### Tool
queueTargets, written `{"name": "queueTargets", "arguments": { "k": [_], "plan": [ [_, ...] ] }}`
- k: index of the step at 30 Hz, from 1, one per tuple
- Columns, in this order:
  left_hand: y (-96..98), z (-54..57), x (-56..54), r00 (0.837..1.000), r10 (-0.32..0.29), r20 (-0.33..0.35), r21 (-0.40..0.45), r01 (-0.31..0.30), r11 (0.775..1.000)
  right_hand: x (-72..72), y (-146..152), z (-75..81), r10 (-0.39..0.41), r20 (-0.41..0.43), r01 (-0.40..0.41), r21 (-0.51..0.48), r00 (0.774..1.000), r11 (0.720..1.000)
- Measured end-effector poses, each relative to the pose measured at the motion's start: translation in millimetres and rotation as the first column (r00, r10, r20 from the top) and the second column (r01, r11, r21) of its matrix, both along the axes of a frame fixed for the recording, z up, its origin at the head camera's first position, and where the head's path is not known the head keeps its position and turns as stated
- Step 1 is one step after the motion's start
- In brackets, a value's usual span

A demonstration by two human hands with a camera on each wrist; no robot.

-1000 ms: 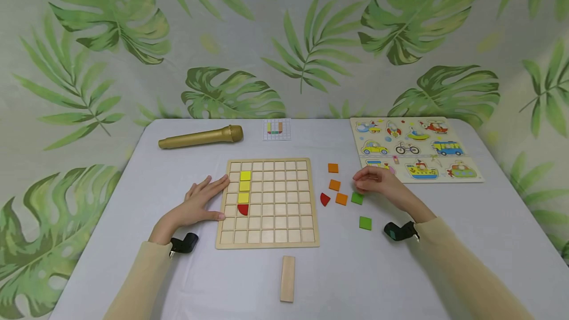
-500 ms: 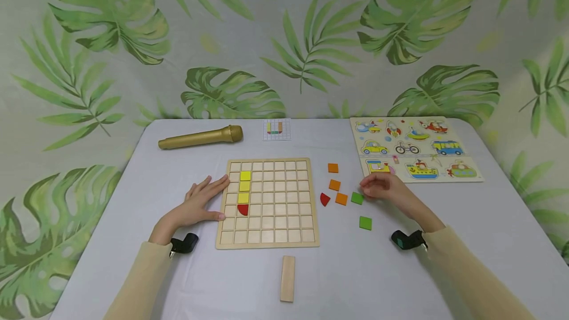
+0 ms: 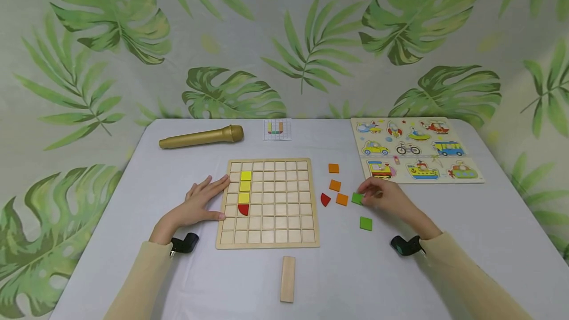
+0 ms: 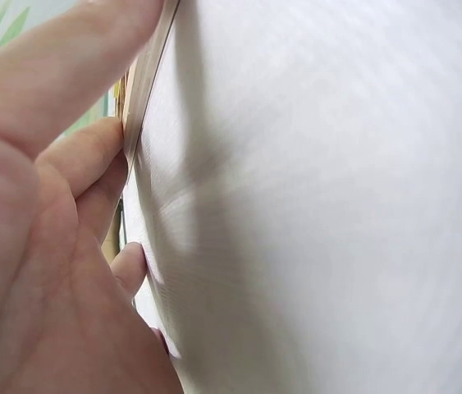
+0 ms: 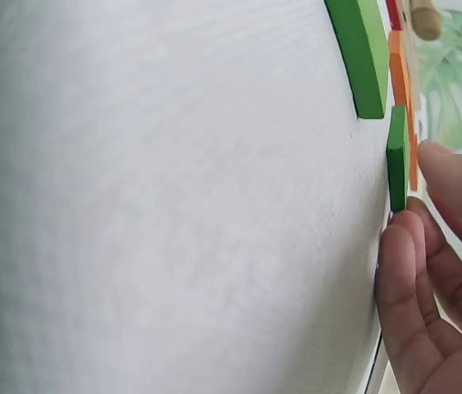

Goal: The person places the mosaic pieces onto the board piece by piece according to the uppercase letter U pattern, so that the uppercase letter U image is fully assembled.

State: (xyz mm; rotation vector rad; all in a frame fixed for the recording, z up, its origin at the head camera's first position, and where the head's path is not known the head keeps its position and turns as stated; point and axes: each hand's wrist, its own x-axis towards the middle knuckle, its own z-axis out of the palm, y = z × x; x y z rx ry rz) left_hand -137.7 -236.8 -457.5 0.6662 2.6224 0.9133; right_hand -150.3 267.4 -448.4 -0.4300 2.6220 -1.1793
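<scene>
Covering part of the green tile (image 3: pixel 356 198), the right hand (image 3: pixel 386 197) pinches its edge.

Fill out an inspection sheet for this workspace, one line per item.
Surface: pale grey table, flat.
Job's things: wooden grid board holding three yellow square tiles in a column with a red quarter-round tile below; loose beside it three orange square tiles, another red quarter-round piece and two green square tiles.
Clutter: gold microphone, small pattern card, vehicle peg puzzle, plain wooden block.
Grippers: left hand flat against the board's left edge; right hand fingertips at the nearer-to-board green tile, still lying on the table.
Cables: nothing seen.
Surroundings: leaf-print backdrop.
</scene>
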Motion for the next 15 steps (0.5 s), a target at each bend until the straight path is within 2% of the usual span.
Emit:
{"name": "queueTargets", "arguments": {
  "k": [5, 9, 11, 15],
  "plan": [
    [0.3, 0.6, 0.3, 1.0, 0.0, -0.001, 0.004, 0.0, 1.0, 0.3, -6.4, 0.4, 0.029, -0.063, -0.026, 0.053, 0.998, 0.998],
    [0.5, 0.8, 0.2, 1.0, 0.001, 0.001, 0.001, -0.001, 1.0, 1.1, -10.1, 3.5, 0.029, -0.069, -0.025, 0.071, 0.997, 0.997],
    [0.2, 0.3, 0.1, 1.0, 0.002, 0.003, -0.001, -0.002, 1.0, 0.7, -10.2, 4.4, 0.025, -0.052, -0.021, 0.068, 0.998, 0.997],
    [-0.3, -1.0, -0.7, 1.0, 0.001, 0.003, -0.003, -0.001, 1.0, -2.3, -8.0, 6.8, 0.005, 0.038, -0.006, 0.015, 0.999, 1.0]
  ]
}}
